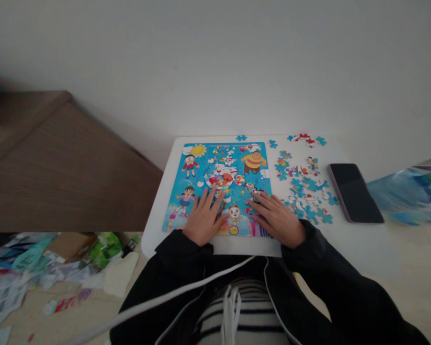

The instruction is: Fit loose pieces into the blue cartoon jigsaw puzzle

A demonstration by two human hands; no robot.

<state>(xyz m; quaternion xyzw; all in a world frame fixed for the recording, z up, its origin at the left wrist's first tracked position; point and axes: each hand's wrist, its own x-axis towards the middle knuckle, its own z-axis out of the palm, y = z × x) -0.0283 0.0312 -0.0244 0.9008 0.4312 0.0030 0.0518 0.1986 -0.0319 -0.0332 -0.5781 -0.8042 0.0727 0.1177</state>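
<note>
A blue cartoon jigsaw puzzle (pixel 175 184) lies flat on a small white table (pixel 154 230), with printed characters round its border and a jumbled-looking picture in the middle. My left hand (pixel 204 218) rests palm down on its lower middle, fingers spread. Over the lower right part lies my right hand (pixel 280 220), fingers stretched out toward the puzzle's centre. Neither hand shows a piece in its grip, though what lies under the palms is hidden. Many loose jigsaw pieces (pixel 309 184), mostly blue, are scattered right of the puzzle, near my right hand. One loose piece (pixel 241 138) sits beyond the top edge.
A dark phone (pixel 355 191) lies at the table's right side. Beyond it is a blurred blue plastic package (pixel 409 191). The table's far edge meets a pale wall (pixel 215 67). At left stands a brown wooden cabinet (pixel 68 167), with bags and papers (pixel 72 258) on the floor.
</note>
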